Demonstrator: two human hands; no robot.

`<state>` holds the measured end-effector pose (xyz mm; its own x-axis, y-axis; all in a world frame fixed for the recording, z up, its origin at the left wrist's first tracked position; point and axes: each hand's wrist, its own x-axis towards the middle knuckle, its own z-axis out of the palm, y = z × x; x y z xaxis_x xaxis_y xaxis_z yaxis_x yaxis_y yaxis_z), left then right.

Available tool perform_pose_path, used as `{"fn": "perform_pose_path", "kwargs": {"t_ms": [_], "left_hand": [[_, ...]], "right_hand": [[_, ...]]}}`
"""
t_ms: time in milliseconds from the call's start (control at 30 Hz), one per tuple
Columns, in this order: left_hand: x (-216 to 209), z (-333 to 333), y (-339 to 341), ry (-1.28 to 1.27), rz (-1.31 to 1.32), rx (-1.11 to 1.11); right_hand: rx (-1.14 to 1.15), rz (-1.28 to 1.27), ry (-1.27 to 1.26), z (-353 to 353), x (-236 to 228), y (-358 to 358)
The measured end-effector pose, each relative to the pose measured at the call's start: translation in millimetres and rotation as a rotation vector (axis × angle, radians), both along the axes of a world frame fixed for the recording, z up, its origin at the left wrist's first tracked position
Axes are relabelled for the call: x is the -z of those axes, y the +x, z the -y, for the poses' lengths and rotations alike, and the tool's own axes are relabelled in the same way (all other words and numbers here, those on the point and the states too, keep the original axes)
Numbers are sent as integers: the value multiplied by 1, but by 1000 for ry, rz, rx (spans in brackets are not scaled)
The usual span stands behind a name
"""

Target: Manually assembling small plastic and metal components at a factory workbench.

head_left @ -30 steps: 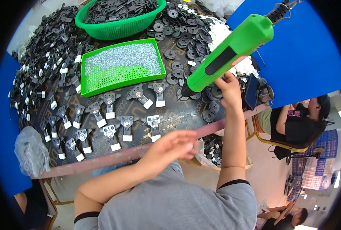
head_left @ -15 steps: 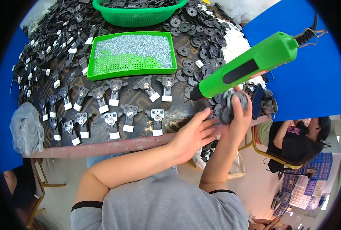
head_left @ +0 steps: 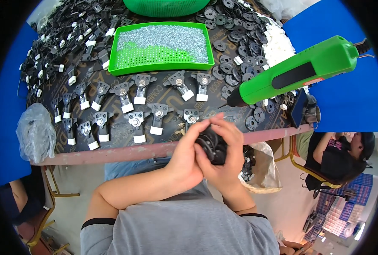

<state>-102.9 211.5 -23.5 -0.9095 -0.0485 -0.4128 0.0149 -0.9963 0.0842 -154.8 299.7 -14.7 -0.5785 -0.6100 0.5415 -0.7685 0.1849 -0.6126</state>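
Several black round discs (head_left: 211, 145) are bunched between my two hands, just off the table's near edge. My left hand (head_left: 186, 155) cups them from the left, and my right hand (head_left: 226, 159) wraps round them from the right; the fingertips meet at the top. Beyond my hands, black brackets with white end blocks (head_left: 136, 126) lie in two rough rows, each with a metal piece at its middle. A green electric screwdriver (head_left: 297, 72) hangs over the table's right side, its tip pointing down-left. More loose black discs (head_left: 227, 68) lie beneath and behind it.
A green perforated tray (head_left: 155, 72) of small silver screws stands mid-table, with a green basket (head_left: 165, 7) behind. Black parts (head_left: 65, 38) heap at left, white pieces (head_left: 278, 46) at right. A plastic bag (head_left: 35, 132) lies front left; a sack (head_left: 263, 170) stands below. Another person (head_left: 340, 159) sits at right.
My right hand has brought the discs left and toward me, away from the pile under the screwdriver. My left hand has closed against them. The view has shifted slightly.
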Motion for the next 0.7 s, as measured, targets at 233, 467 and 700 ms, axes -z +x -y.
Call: {"fn": "perform_pose_path", "kwargs": {"t_ms": [233,467,700], "left_hand": [[-1,40,30,100,66,-76],[-8,72,38,70,-8,-115],[-19,92,33,109,23,-106]], "right_hand": [[-227,99,-3,31,1,0],[-424,711,-413,59,3,5],[-209,1051,-641,79,-17,-3]]}}
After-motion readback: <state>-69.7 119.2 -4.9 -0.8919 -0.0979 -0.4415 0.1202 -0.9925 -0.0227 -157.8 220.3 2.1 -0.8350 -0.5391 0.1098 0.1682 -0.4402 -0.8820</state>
